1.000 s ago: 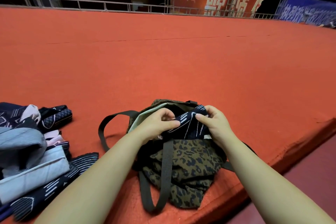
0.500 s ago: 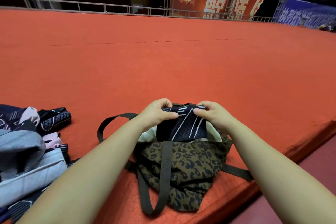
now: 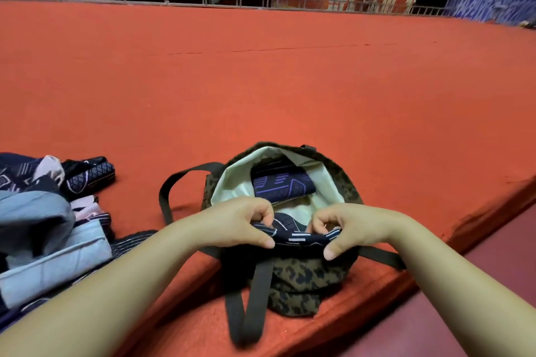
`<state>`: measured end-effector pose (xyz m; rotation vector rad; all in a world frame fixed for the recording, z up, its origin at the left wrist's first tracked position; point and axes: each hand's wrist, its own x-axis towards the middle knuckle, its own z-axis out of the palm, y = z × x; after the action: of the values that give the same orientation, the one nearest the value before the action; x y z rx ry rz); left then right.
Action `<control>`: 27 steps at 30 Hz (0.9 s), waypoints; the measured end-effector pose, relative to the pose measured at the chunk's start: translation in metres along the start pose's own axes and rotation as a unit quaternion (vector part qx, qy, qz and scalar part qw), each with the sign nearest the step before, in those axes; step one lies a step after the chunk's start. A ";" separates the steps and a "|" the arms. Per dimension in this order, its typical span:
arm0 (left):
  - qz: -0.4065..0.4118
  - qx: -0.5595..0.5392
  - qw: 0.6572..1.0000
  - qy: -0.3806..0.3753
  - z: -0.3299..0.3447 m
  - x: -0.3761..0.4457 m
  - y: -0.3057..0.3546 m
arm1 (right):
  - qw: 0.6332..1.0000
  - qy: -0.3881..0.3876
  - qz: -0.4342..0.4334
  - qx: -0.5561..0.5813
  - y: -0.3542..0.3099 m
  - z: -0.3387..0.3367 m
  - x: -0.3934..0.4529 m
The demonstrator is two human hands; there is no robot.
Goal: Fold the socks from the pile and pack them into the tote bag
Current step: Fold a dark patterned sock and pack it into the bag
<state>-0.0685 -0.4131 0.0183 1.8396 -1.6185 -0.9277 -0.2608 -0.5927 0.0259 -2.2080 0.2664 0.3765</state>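
Since half a second earlier, the folded dark sock [image 3: 298, 236] had dropped from above the bag's far side to the near rim of the tote bag [image 3: 316, 272], and the mouth had come open, so I could see the pale lining and a folded navy sock [image 3: 282, 187] already lying inside toward the back. I read that as the insertion step nearly finished: the sock sat at the opening, not yet released.

Going left to right: the sock pile [image 3: 49, 220] lay at the left edge of the red tabletop [image 3: 261, 90], well apart from the bag, with pale blue, pink and dark patterned pieces heaped together, so by my judgement several socks were left to fold. One dark handle loop [image 3: 177, 182] lay flat on the left of the bag, another hung over the front edge. My left hand [image 3: 232, 223] pinched the left end of the dark sock, thumb under and fingers [image 3: 265, 213] curled over it. My right hand [image 3: 345, 226] gripped the right end the same way, thumb tip showing below the fabric. Both hands held narrow, closed on the sock, which stretched between them across the near lip of the leopard-print bag.

I judged the next move to be pushing it down beside the navy one and letting go; the soft rim could fold in and block it.
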 end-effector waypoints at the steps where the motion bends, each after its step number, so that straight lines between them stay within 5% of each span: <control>1: -0.004 -0.015 1.000 0.005 0.002 -0.004 -0.001 | 0.999 0.007 -0.010 0.031 -0.001 0.004 -0.002; 5: -0.027 -0.041 0.994 0.101 0.004 -0.002 -0.001 | 0.979 0.132 -0.023 0.157 0.003 0.008 -0.001; 10: -0.079 0.096 0.975 0.182 -0.003 0.010 0.001 | 0.950 0.301 0.022 0.085 0.002 0.003 0.008; 14: -0.085 0.067 0.976 0.191 -0.007 0.016 0.008 | 0.922 0.377 0.021 0.083 -0.001 -0.003 0.008; 21: -0.065 -0.204 0.950 0.226 -0.014 0.024 0.028 | 0.899 0.345 0.098 0.250 -0.019 -0.006 0.001; 27: -0.009 -0.327 0.911 0.251 -0.009 0.019 0.022 | 0.804 0.273 0.131 0.511 -0.019 -0.003 0.005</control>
<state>-0.0743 -0.4358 0.0382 1.4461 -0.8352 -0.7844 -0.2500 -0.5833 0.0397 -1.1357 0.8656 -0.2604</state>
